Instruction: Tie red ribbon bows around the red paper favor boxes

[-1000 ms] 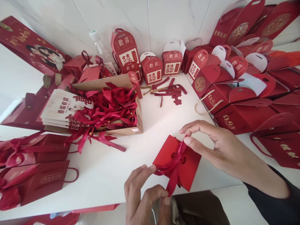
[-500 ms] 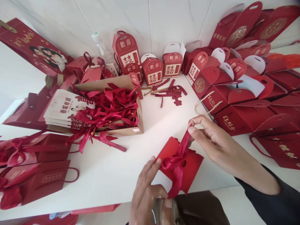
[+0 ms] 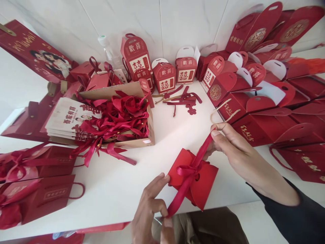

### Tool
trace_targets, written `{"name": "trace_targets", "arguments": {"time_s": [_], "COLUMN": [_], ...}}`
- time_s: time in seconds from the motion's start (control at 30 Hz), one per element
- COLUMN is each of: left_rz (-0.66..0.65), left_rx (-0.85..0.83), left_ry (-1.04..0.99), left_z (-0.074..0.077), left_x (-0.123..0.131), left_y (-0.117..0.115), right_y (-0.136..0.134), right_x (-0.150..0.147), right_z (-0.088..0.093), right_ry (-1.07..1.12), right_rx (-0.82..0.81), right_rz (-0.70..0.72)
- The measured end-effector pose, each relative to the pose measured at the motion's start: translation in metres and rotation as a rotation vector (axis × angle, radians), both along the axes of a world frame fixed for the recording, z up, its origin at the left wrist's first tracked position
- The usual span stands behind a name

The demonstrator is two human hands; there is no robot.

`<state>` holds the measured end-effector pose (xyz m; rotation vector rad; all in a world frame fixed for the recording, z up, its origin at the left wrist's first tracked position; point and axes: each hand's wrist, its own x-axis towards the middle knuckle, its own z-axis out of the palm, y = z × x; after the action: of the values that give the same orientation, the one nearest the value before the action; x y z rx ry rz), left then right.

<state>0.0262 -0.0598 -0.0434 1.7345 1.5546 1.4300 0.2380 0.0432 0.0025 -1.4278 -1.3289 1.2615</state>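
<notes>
A small red gift box point(image 3: 207, 181) lies at the front edge of the white table, with a dark red satin ribbon point(image 3: 188, 171) looped and crossed on its top. My right hand point(image 3: 228, 142) pinches one ribbon end between thumb and fingers, holding it up and to the right. Down at the lower left, my left hand point(image 3: 153, 206) pinches the other end between thumb and a bent finger; its other fingers reach toward the box's left corner. Both ribbon ends look stretched out from the crossing.
A cardboard box point(image 3: 151, 135) of ribbon flowers and printed cards point(image 3: 67, 117) stands left of centre. Cut ribbon pieces point(image 3: 185, 98) lie behind. Red boxes point(image 3: 264, 123) crowd the right, and ribboned boxes point(image 3: 48, 193) sit at the left. A clear bottle point(image 3: 106, 47) stands by the wall.
My hands have moved apart, the left down and left, the right up and right. The ribbon ends are drawn straighter and the loop on the box is smaller.
</notes>
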Motion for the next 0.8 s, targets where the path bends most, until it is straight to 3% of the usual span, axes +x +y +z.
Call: {"name": "trace_targets", "arguments": {"time_s": [0.17,0.3,0.4,0.53,0.8], "left_rz": [-0.008,0.001,-0.018,-0.150,-0.142], "left_rx": [-0.028,-0.058,-0.104,-0.138,-0.115], "left_ry": [-0.149,-0.218,-0.134,0.082,0.100], "left_z": [0.004,0.015,0.022,0.020,0.012], "left_x": [0.001,0.002,0.001,0.000,-0.003], "left_y": [0.001,0.009,0.019,0.034,0.036], "right_y": [-0.001,-0.009,-0.017,-0.023,-0.020], "right_x": [0.003,0.013,0.016,0.012,0.009], "right_z": [0.001,0.000,0.002,0.004,0.001], "right_ry": [-0.028,-0.094,-0.187,-0.314,-0.245], "right_rx": [-0.024,0.003,-0.004,0.065,0.039], "right_rz": [0.017,0.125,0.254,0.361,0.289]}}
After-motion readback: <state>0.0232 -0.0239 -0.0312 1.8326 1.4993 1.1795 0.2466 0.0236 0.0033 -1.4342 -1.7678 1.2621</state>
